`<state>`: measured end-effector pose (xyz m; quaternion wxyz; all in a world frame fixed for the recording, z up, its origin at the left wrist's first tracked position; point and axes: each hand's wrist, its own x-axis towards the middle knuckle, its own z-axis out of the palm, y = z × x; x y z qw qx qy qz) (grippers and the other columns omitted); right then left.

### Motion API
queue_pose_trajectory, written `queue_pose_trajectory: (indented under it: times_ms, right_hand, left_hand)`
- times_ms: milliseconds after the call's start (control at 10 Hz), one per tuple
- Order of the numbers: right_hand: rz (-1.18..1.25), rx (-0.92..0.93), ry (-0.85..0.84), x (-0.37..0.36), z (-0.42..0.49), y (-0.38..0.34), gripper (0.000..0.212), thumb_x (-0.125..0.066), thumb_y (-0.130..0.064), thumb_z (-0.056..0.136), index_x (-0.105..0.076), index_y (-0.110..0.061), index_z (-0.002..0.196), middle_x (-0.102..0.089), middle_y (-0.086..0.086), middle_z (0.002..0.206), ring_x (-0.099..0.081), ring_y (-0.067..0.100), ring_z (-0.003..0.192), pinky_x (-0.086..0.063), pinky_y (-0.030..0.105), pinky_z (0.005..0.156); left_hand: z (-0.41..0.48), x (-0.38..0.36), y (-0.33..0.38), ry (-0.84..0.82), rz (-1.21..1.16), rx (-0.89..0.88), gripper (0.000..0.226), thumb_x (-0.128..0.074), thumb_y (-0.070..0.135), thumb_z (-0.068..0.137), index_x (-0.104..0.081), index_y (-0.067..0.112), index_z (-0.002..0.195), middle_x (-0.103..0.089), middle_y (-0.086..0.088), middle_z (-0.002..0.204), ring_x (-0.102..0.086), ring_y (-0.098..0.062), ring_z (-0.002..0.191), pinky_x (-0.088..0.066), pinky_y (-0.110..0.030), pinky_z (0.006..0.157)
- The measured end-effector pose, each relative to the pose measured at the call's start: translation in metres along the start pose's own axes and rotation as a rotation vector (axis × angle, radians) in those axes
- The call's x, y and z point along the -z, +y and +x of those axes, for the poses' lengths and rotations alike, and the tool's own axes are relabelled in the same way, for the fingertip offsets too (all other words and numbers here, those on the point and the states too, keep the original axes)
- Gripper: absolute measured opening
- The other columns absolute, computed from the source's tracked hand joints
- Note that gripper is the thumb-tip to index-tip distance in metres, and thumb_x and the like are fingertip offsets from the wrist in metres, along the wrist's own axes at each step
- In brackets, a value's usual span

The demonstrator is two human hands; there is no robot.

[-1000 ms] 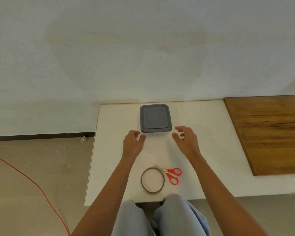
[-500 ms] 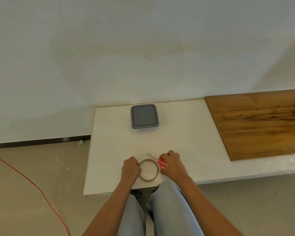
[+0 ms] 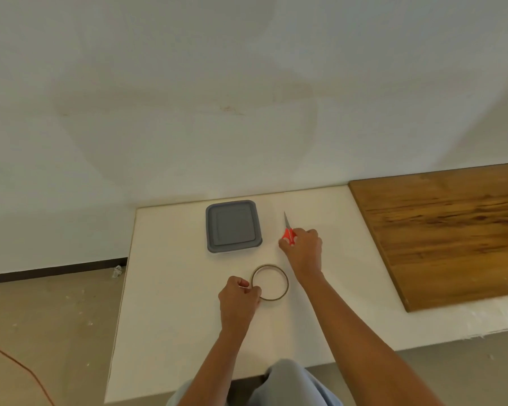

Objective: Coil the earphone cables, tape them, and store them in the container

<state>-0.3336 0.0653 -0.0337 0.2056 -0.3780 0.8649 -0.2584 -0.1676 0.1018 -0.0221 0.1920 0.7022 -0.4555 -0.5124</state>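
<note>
The person's knees, in light blue trousers (image 3: 288,382), poke out from under the near edge of the white tabletop (image 3: 173,303).

A bit farther in, the left hand (image 3: 239,297) rests on the tabletop. Its fingers are curled, and they pinch the left side of a thin, see-through ring of sticky tape (image 3: 286,284). The ring lies flat, just to the right of this hand.

Farther away and to the right of the tape ring, the right hand (image 3: 304,247) is wrapped round the red handles of a small pair of scissors (image 3: 288,234). The silver blades stick out past the knuckles and point away at the wall. I cannot tell if the scissors touch the tabletop.

To the left of the right hand, near but not touching, sits a grey square plastic container (image 3: 233,225) with its lid on. It is beyond the left hand, near the back of the tabletop.

Well off to the right of the right hand lies a big brown wooden board (image 3: 452,230).

Behind it all is a plain white wall (image 3: 247,83).
</note>
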Motion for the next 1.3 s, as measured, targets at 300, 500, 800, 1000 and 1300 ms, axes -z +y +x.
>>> queue_pose_trajectory:
  times_ms: [300,500,800,1000,1300]
  right_hand:
    - [0.072,0.118,-0.052,-0.008,-0.007,0.007,0.042,-0.062,-0.028,0.091,-0.056,-0.014,0.131,-0.048,0.010,0.121,-0.045,0.027,0.112,-0.046,0.037,0.093]
    - [0.206,-0.062,-0.151,0.015,-0.064,0.040,0.017,-0.069,-0.023,0.084,-0.072,-0.016,0.099,-0.069,0.003,0.087,-0.066,0.021,0.079,-0.055,0.034,0.075]
    - [0.483,-0.304,0.205,0.037,-0.003,0.021,0.018,-0.071,-0.011,0.082,-0.059,-0.005,0.094,-0.066,0.012,0.082,-0.068,0.026,0.071,-0.056,0.034,0.064]
    - [0.381,-0.383,0.272,0.025,0.046,0.017,0.027,-0.074,-0.019,0.082,-0.059,0.000,0.095,-0.065,0.018,0.092,-0.067,0.032,0.080,-0.057,0.040,0.072]
    - [0.367,-0.325,0.204,0.024,0.039,0.023,0.035,-0.060,-0.037,0.092,-0.056,-0.003,0.087,-0.067,0.017,0.081,-0.067,0.027,0.063,-0.055,0.036,0.063]
  left_hand:
    - [0.007,-0.002,-0.003,0.005,-0.053,-0.014,0.020,-0.073,0.009,0.078,-0.060,0.008,0.093,-0.068,-0.007,0.076,-0.070,-0.023,0.073,-0.060,-0.038,0.073]
    - [-0.002,-0.009,0.008,-0.022,-0.076,-0.071,0.019,-0.070,0.006,0.078,-0.061,0.009,0.094,-0.068,-0.007,0.080,-0.070,-0.025,0.076,-0.059,-0.036,0.071]
    - [0.004,0.006,-0.007,-0.112,0.496,-0.372,0.053,-0.068,0.021,0.087,-0.048,0.020,0.136,-0.057,0.000,0.130,-0.051,-0.016,0.123,-0.043,-0.027,0.097]
    - [0.005,0.009,-0.017,-0.042,0.697,-0.538,0.053,-0.060,0.022,0.092,-0.040,0.022,0.141,-0.053,0.005,0.135,-0.040,-0.011,0.131,-0.046,-0.024,0.093]
    - [0.007,0.011,-0.020,-0.062,0.765,-0.588,0.056,-0.058,0.025,0.094,-0.035,0.020,0.145,-0.045,0.006,0.146,-0.036,-0.012,0.135,-0.045,-0.024,0.097]
